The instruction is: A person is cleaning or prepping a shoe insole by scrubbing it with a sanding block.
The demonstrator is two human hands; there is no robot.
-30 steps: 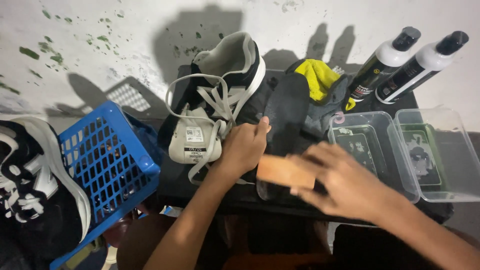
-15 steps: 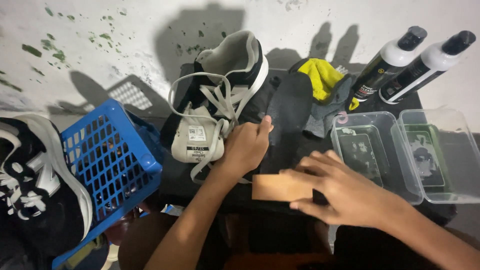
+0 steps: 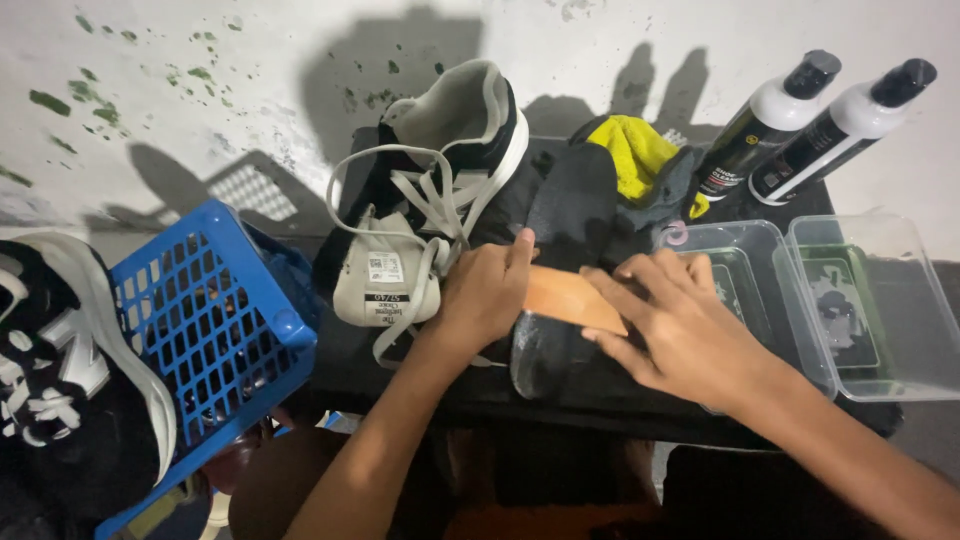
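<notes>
Fingers of the right hand [image 3: 680, 320] flat and spread, pressing a tan wooden-backed brush [image 3: 565, 297] down onto a dark insole [image 3: 560, 250] — no closed grip, just a loose press from above. Left hand [image 3: 485, 290] curled beside it, touching the brush's near end and pinning the insole's edge against the black surface [image 3: 600, 400]. Work apparently mid-way: insole out of the black-and-white sneaker [image 3: 430, 200] lying just behind, laces loose, brush on the insole; no foam or wet patch clear enough to judge. Both forearms reaching up from below, wrists low. Further out — yellow cloth [image 3: 630, 150], two bottles [image 3: 820, 120], two clear tubs [image 3: 860, 310], blue basket [image 3: 210, 320] at left.
</notes>
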